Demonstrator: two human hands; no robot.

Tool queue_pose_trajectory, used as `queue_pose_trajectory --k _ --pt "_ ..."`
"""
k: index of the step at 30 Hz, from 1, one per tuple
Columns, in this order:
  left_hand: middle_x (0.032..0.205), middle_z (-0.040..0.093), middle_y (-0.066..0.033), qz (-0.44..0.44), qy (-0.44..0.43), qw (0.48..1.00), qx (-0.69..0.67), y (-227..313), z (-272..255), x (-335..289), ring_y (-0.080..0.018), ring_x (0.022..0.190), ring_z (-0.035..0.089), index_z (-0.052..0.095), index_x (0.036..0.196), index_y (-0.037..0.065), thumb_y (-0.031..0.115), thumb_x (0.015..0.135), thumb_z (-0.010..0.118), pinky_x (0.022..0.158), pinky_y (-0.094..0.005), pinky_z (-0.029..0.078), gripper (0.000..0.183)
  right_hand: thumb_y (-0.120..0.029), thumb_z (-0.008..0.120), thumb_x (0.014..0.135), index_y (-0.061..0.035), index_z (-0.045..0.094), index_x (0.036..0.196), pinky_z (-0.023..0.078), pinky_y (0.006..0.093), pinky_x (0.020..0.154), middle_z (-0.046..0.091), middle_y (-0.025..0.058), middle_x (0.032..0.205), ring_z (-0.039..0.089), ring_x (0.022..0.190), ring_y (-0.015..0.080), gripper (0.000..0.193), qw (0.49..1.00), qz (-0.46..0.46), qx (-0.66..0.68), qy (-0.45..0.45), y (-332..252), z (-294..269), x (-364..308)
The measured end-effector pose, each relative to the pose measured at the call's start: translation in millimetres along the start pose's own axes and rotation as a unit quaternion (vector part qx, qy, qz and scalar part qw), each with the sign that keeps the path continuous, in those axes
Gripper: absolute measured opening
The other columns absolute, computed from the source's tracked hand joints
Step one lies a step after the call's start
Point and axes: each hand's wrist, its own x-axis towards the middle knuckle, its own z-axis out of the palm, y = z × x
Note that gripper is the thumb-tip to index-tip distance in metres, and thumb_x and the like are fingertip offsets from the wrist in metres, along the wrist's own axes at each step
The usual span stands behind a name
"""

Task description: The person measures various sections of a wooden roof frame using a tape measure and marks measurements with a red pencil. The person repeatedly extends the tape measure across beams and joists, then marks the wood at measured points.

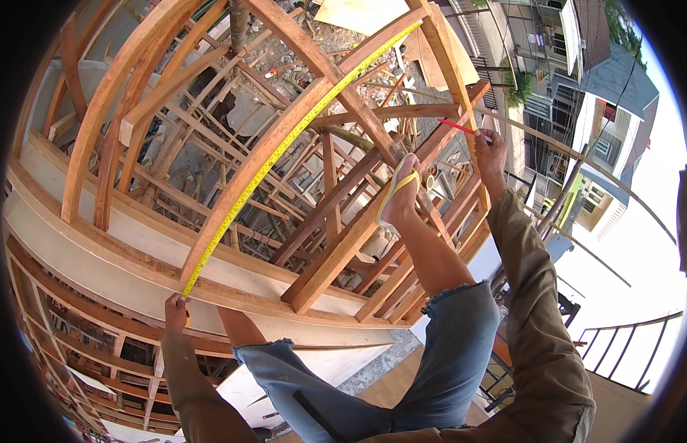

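Note:
At the lower left, my left hand [176,313] is closed around the near end of a tape measure. Its yellow blade [273,156] stretches up and right along a long wooden beam [255,159], as far as a crossing timber. A bit of orange shows by my fingers; most of the case is hidden. On the right, my right hand [492,156] is raised above the framing, fingers closed on a thin red pencil-like stick [457,127] whose tip points left. Beside that hand stands an upright wooden post [461,74].
My sandalled foot [404,190] rests on a sloping timber [340,255]. Gaps between beams open onto scrap wood and rubble [247,111] far below. A pale ledge [233,258] runs along the near side. Plywood sheets [432,55] lie beyond; houses [565,96] stand at right.

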Motion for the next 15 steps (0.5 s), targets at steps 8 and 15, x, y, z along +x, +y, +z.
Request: queue_pose_trajectory --k 8,15 --pt "0.066 0.044 -0.0007 0.021 0.022 0.999 0.02 10 4 -6 -0.0085 0.063 0.04 0.065 0.089 -0.002 0.016 0.099 0.05 0.058 -0.0288 0.037 0.025 -0.009 0.051 0.097 -0.0046 0.059 0.105 0.05 0.0268 0.055 0.062 0.0038 0.084 0.06 0.067 0.0117 0.012 0.972 0.129 0.187 -0.067 -58 128 78" --pt "0.069 0.043 -0.0015 -0.004 0.036 0.999 0.035 32 5 -15 -0.0092 0.067 0.042 0.06 0.085 -0.003 0.015 0.098 0.048 0.061 -0.0296 0.038 0.025 -0.025 0.06 0.096 -0.0008 0.059 0.108 0.052 0.0322 0.053 0.062 0.0096 0.085 0.063 0.071 0.0213 0.027 0.899 0.266 0.335 -0.094 -105 253 95"
